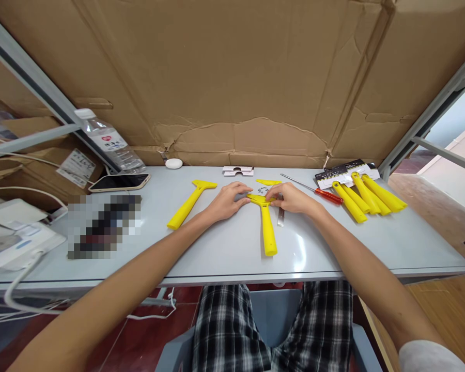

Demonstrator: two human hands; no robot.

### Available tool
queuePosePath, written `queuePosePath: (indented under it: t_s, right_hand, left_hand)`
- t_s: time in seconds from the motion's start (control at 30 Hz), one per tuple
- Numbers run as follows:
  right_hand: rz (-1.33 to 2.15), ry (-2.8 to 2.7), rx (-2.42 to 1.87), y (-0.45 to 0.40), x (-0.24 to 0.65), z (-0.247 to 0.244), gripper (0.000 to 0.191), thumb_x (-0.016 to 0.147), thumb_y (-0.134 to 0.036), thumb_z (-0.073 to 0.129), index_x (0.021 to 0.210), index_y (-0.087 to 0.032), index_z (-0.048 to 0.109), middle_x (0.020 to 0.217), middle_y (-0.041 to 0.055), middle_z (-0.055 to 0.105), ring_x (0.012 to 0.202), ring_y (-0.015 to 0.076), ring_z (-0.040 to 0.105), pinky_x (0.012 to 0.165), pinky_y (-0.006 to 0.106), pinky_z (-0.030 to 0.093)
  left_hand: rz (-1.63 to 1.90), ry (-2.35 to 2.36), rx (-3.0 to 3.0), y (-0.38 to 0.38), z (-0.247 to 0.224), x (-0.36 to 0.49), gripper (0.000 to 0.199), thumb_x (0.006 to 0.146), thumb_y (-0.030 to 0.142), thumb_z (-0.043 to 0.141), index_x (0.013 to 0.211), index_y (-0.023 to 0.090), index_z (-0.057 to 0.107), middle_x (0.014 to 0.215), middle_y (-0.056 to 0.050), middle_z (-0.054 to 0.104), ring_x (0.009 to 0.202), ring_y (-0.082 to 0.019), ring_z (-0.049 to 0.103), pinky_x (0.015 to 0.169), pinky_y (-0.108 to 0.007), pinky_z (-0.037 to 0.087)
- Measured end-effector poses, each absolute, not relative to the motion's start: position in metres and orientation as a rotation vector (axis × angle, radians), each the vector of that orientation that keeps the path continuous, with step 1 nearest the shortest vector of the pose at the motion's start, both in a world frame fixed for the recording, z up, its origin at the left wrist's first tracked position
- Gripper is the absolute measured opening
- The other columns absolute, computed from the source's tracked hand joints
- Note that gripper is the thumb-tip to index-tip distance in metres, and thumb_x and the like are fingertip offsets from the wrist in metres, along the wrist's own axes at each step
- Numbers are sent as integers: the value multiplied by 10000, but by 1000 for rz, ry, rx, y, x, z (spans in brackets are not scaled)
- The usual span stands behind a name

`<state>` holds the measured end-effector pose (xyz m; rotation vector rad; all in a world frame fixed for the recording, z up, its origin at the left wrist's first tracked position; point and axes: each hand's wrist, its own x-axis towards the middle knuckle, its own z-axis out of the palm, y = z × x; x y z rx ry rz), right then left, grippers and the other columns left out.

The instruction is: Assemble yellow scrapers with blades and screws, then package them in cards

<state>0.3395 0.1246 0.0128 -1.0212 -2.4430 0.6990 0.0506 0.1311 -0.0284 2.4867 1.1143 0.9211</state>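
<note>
A yellow scraper (268, 230) lies on the table with its wide head away from me and its handle towards me. My left hand (229, 200) is closed at the left end of the head, fingertips on it. At the right end my right hand (289, 197) pinches the head between thumb and fingers. A flat metal blade (280, 216) lies partly under my right hand. Just beyond the head are a loose yellow piece (268, 182) and small screws (262, 190). A second yellow scraper (188, 206) rests to the left.
On the right lie a screwdriver (328, 196), several yellow handles (368, 199) and black-and-white packaging (346, 173). White cards (237, 171) sit at the back. A phone (119, 182), a bottle (110, 140) and a white case (174, 164) stand or lie left. Cardboard (236, 77) covers the back.
</note>
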Motion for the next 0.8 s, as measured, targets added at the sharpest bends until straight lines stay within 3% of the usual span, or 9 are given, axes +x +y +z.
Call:
queuePosePath:
  t_s: [0.13, 0.4, 0.6, 0.8]
  right_hand:
    - [678, -2457, -1008, 124, 340, 14, 224, 897, -94, 728, 1050, -224, 828, 1144, 45, 824, 1084, 225, 729, 1056, 373, 523]
    - [606, -2465, -972, 127, 342, 10, 208, 893, -76, 734, 1003, -219, 838, 1147, 62, 830, 1098, 241, 744, 1056, 404, 546]
    - [491, -2471, -983, 126, 342, 10, 210, 887, -65, 739, 991, -217, 839, 1161, 73, 811, 1126, 249, 721, 1059, 410, 525]
    - [418, -2456, -1086, 126, 342, 10, 238, 866, -113, 787, 1079, -212, 826, 1060, 63, 794, 1002, 234, 690, 947, 378, 522]
  left_hand:
    - [886, 1146, 2496, 132, -28, 50, 382, 1019, 464, 679, 1293, 218, 781, 1315, -115, 792, 1247, -311, 698, 1137, -495, 528]
    - [914, 1059, 2518, 132, -27, 51, 242, 1021, 424, 682, 1076, 250, 840, 1171, -81, 822, 1125, -286, 728, 1064, -468, 542]
    - [926, 1037, 2528, 131, -27, 52, 232, 1025, 398, 672, 1078, 251, 843, 1150, -83, 813, 1109, -284, 723, 1044, -463, 548]
    - [925, 1041, 2542, 130, -26, 52, 263, 1031, 410, 653, 1100, 250, 851, 1160, -89, 791, 1103, -275, 719, 1042, -452, 559]
